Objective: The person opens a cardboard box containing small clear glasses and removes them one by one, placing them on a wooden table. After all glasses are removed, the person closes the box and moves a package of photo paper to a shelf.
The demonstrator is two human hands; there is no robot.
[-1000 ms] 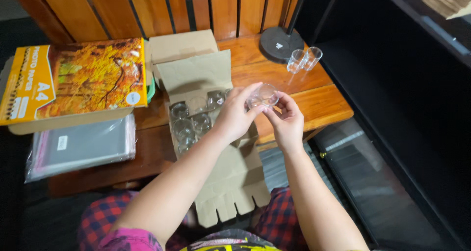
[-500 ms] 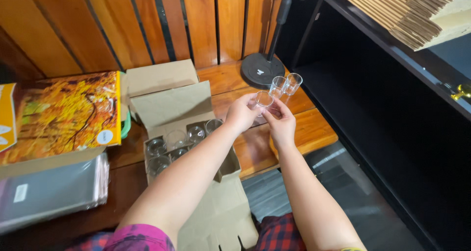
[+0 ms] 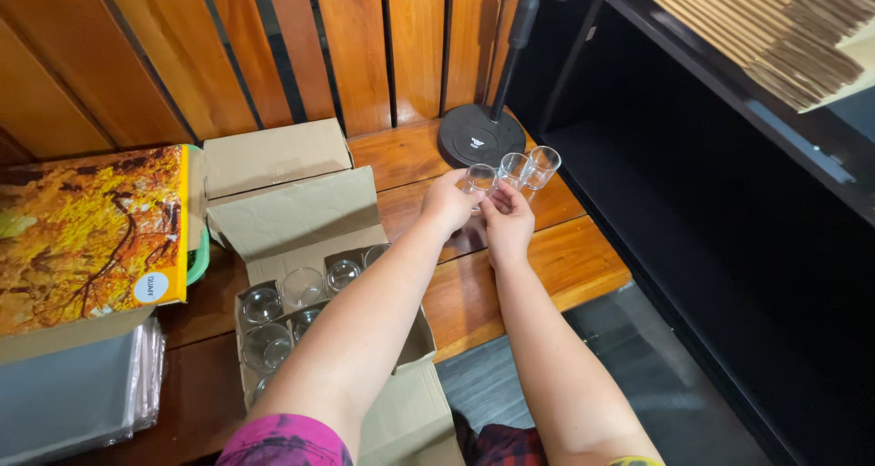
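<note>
Open carton (image 3: 310, 275) of glasses sat at left on the counter (image 3: 565, 266). Your left hand (image 3: 448, 202) and right hand (image 3: 507, 222) both gripped one small glass (image 3: 478, 178), setting it down beside two standing glasses (image 3: 530, 167). Next move likely needed a gentle release.

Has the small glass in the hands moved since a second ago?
Yes. The small glass has gone from above the open cardboard box toward the black round stand base, and is now beside the two glasses standing there.
</note>
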